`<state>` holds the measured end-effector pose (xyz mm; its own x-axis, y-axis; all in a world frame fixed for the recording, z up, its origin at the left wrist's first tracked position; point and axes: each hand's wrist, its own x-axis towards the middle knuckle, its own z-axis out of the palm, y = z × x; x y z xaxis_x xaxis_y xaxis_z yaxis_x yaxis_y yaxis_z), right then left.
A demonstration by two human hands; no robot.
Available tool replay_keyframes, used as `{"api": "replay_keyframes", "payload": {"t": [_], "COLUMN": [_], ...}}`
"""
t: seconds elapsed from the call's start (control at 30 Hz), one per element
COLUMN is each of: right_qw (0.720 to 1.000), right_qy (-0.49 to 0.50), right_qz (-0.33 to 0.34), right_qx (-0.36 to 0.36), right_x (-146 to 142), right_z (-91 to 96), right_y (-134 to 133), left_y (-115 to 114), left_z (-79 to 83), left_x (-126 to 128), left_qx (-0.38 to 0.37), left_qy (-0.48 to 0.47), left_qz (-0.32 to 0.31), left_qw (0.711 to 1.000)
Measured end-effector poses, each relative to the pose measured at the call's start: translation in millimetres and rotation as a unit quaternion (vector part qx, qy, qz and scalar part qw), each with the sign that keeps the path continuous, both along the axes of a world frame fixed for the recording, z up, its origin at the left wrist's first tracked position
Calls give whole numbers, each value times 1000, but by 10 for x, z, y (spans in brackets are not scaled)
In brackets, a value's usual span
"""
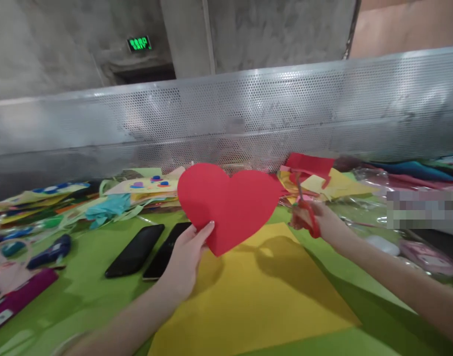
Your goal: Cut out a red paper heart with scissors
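Note:
A red paper heart (230, 202) is held up in the middle of the head view by my left hand (187, 252). My thumb presses its front near the lower point, and the other fingers are hidden behind it. To the right, my right hand (310, 217) grips red-handled scissors (312, 221) with the blades pointing up, apart from the heart. Below the heart lies a large yellow sheet of paper (263, 291) with shadows across it. Two dark phones, a nearer one (135, 251) and another (169, 249) partly behind my left hand, rest left of the sheet.
The green tabletop (89, 291) carries paper scraps along its back, including red paper (310, 164) and crumpled blue paper (108, 208). A purple box-like item (24, 299) lies at left. A pink item (429, 258) sits at right. A perforated metal barrier (226, 109) runs behind.

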<state>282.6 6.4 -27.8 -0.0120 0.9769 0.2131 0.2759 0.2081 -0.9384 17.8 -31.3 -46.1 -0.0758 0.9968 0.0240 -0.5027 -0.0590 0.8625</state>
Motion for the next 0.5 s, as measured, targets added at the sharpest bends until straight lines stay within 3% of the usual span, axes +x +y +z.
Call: {"api": "replay_keyframes", "payload": {"t": [0.07, 0.13, 0.2, 0.33, 0.4, 0.5], "right_qw": [985, 946, 906, 880, 870, 833], "right_qy": [-164, -314, -413, -466, -485, -541], "right_qz": [20, 24, -2, -38, -41, -68], "right_qx": [46, 80, 91, 82, 74, 92], "right_x": [68, 159, 255, 417, 479, 549], "right_z": [-15, -43, -54, 29, 91, 150], "right_y": [54, 122, 175, 194, 207, 307], "left_y": [66, 148, 242, 402, 438, 448], "left_z": [-20, -25, -7, 114, 223, 408], "left_x": [-25, -75, -156, -372, -486, -646], "left_qx": [-29, -31, 13, 42, 57, 75], "left_qy": [-12, -26, -49, -70, -75, -90], "left_qz": [-8, 0, 16, 75, 73, 96], "left_qw": [999, 999, 999, 994, 993, 988]}}
